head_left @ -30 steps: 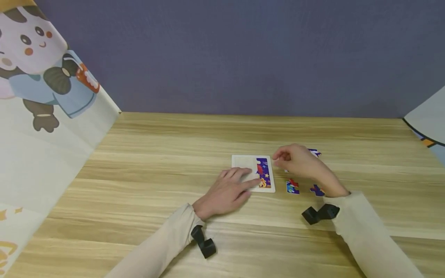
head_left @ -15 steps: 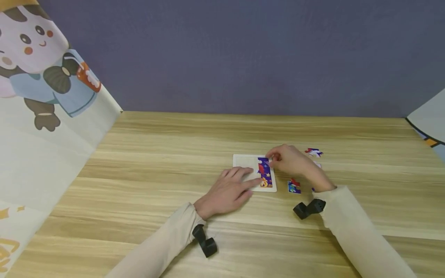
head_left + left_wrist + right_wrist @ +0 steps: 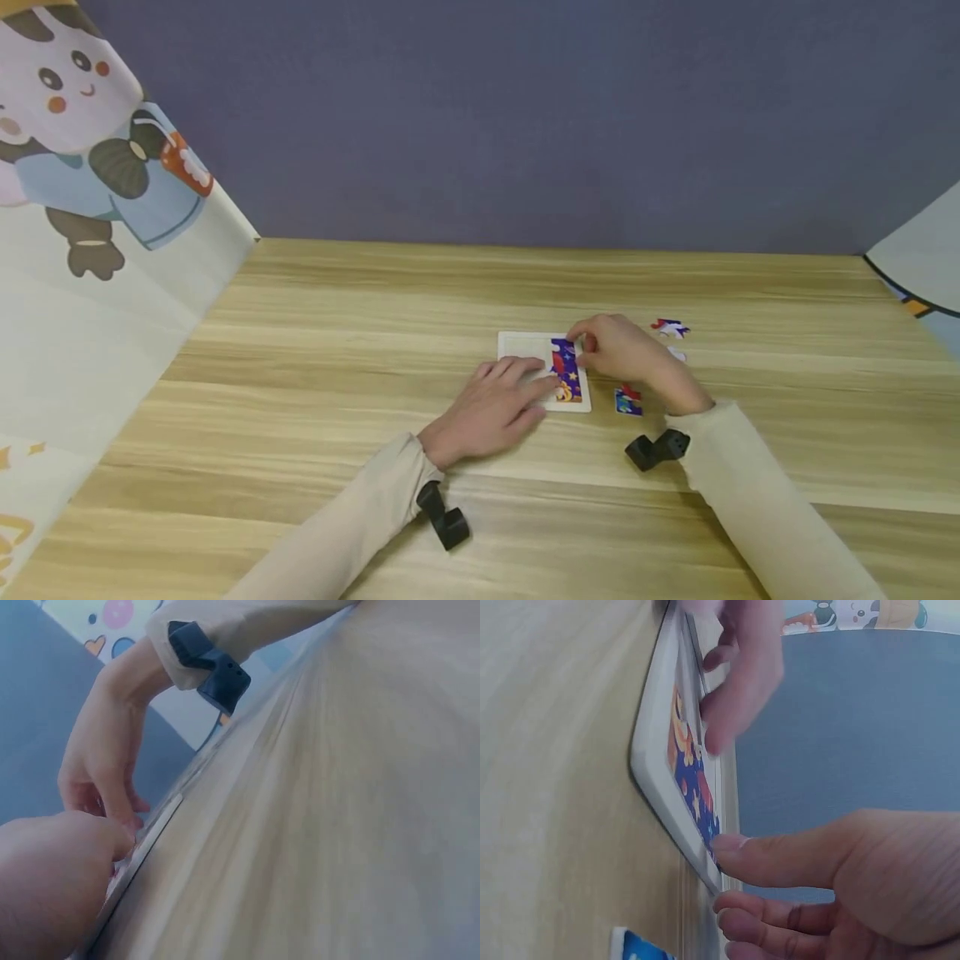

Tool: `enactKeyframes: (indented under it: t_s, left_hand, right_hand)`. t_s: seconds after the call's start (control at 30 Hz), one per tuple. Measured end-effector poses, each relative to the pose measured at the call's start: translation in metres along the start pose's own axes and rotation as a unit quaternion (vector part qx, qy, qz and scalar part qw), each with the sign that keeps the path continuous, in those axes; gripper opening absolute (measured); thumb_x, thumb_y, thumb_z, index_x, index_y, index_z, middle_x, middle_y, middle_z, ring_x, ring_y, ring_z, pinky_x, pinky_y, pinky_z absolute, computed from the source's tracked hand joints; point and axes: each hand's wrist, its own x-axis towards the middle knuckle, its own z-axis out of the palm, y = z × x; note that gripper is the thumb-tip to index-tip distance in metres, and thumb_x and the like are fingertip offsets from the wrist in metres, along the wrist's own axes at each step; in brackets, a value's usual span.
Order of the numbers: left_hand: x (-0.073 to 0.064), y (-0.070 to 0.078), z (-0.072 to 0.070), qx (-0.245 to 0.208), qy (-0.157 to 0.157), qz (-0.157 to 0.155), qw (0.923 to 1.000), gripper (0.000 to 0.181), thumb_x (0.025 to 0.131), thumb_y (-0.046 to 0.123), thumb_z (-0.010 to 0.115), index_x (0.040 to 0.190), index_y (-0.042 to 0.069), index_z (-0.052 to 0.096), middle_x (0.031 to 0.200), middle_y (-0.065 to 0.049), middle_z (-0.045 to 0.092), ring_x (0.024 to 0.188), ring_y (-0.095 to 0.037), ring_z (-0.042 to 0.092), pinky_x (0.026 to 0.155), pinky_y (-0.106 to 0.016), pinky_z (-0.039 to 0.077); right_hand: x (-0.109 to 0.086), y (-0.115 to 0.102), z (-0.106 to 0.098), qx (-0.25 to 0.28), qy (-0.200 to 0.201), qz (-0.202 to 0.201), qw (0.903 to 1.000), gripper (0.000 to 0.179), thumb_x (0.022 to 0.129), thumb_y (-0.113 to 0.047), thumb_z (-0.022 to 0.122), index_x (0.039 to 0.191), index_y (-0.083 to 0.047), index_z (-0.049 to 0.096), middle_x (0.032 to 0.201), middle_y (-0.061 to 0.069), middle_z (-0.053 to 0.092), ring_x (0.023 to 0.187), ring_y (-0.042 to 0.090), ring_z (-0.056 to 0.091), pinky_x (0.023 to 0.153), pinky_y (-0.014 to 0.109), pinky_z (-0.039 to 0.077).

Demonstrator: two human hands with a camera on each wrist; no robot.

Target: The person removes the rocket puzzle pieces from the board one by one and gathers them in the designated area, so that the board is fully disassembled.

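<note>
A white jigsaw tray (image 3: 525, 342) lies on the table, its right column filled with purple star-patterned pieces. My left hand (image 3: 487, 412) rests flat across the tray's lower left part, fingers stretched and the index fingertip at the filled column. At the upper right corner, my right hand (image 3: 618, 350) has its thumb and index finger curled around a purple puzzle piece (image 3: 566, 350). In the right wrist view the thumb (image 3: 769, 859) lies on that piece at the tray's edge (image 3: 656, 772), the other fingers curled below. The left hand covers part of the tray's bare inside.
Right of the tray lie loose puzzle pieces: a blue and red one (image 3: 628, 400), a red, purple and white one (image 3: 671, 327), and a whitish one (image 3: 677, 354) partly behind the right hand. A dark wall panel (image 3: 525, 125) stands at the table's back edge.
My right hand has moved left from beside the tray onto its upper right corner, fingertips now at the purple piece. The left hand has stayed on the tray.
</note>
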Motion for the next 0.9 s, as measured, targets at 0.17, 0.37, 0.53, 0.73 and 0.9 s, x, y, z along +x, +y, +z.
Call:
enactKeyframes:
  t_s: [0.17,0.37,0.53,0.73,0.9]
  left_hand:
    - [0.009,0.008,0.0,0.017,-0.009,-0.024,0.9995,0.046,0.101,0.037,0.035,0.146,0.025,0.04,0.148,-0.006,0.039,0.134,-0.021,0.037,0.105,-0.043,0.034]
    - [0.014,0.013,0.005,0.036,-0.002,-0.037,0.9987,0.047,0.1,0.036,0.034,0.145,0.024,0.041,0.148,-0.008,0.039,0.132,-0.023,0.038,0.101,-0.042,0.035]
    - [0.013,0.012,0.006,0.03,-0.001,-0.042,0.9987,0.047,0.1,0.037,0.034,0.145,0.024,0.041,0.149,-0.008,0.038,0.132,-0.023,0.038,0.101,-0.042,0.035]
    - [0.012,0.011,0.006,0.029,-0.007,-0.043,0.9986,0.048,0.1,0.038,0.033,0.146,0.025,0.04,0.15,-0.008,0.037,0.133,-0.022,0.037,0.102,-0.041,0.034]
    - [0.011,0.011,0.007,0.03,-0.005,-0.041,0.9987,0.047,0.1,0.038,0.033,0.146,0.026,0.04,0.15,-0.006,0.037,0.133,-0.021,0.037,0.102,-0.041,0.034]
  right_hand:
    - [0.002,0.002,0.002,-0.003,0.004,-0.003,1.0,0.033,0.085,-0.007,0.069,0.116,0.001,0.061,0.075,0.005,0.058,0.062,0.014,0.048,0.059,0.026,0.04]
    - [0.002,0.004,0.003,0.005,0.012,-0.003,0.9999,0.03,0.084,-0.005,0.069,0.112,0.0,0.061,0.079,0.007,0.059,0.065,0.015,0.051,0.061,0.028,0.042]
    - [0.003,0.002,0.004,0.002,0.024,-0.001,0.9997,0.029,0.082,-0.005,0.071,0.109,-0.001,0.061,0.084,0.009,0.06,0.072,0.018,0.053,0.067,0.033,0.045]
    - [0.003,-0.001,0.004,-0.01,0.044,-0.001,0.999,0.027,0.08,-0.005,0.073,0.105,-0.001,0.062,0.09,0.011,0.06,0.078,0.021,0.055,0.072,0.037,0.048]
    - [0.002,-0.003,0.005,0.003,0.071,0.007,0.9974,0.015,0.084,-0.006,0.069,0.097,-0.003,0.062,0.089,0.011,0.062,0.08,0.022,0.057,0.073,0.038,0.049]
